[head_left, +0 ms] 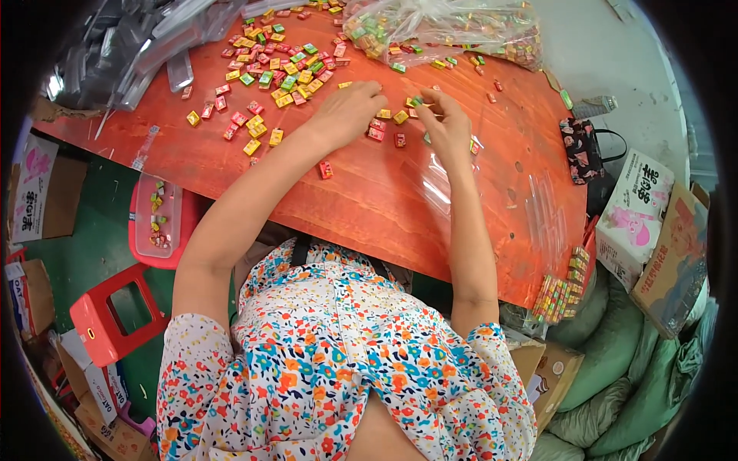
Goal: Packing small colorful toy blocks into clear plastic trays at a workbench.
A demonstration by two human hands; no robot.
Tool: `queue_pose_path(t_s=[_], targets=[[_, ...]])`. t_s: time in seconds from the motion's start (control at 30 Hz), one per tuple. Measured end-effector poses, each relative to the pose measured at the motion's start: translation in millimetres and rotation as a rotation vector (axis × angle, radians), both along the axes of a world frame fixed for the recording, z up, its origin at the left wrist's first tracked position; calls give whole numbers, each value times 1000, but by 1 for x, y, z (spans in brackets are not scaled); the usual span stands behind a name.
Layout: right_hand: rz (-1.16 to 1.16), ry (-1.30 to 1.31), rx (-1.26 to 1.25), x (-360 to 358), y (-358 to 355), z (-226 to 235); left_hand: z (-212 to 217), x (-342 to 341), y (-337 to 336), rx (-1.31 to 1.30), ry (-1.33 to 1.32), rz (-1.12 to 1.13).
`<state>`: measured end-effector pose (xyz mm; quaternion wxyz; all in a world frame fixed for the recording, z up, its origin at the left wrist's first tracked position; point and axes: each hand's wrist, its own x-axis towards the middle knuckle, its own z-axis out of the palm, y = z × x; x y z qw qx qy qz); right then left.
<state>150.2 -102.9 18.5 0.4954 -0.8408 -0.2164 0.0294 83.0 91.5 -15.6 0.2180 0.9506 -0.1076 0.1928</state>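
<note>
My left hand [352,114] reaches over the orange-red tabletop [354,188], palm down. Its fingers are bent together, and whatever lies under them is hidden. My right hand [449,127] is a short way to the right, with thumb and forefinger curved around a small green wrapped candy [416,101] at their tips. Between and just below the hands lie several small block-shaped candies: yellow [400,117], red [376,134] and a lone red one [400,140]. A clear plastic case or sleeve [437,190] lies beneath my right wrist, its exact shape hard to make out.
Loose candies [288,73] spread across the back left. Clear plastic cases [165,46] pile beyond them; a large clear bag of candies [446,31] lies at the back. Packed candy blocks [557,298] sit at the right edge. A red stool [117,315] and cartons [634,211] flank the table.
</note>
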Motion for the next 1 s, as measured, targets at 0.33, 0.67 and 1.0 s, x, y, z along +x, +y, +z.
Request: queue_pose_path(t_s=[0.33, 0.67, 1.0], targets=[[267, -337, -454, 25, 5, 5, -1, 26, -6, 233, 130, -150], [424, -560, -553, 16, -4, -12, 18, -2, 14, 89, -58, -23], [751, -502, -284, -73, 24, -17, 37, -143, 22, 177, 280, 103]])
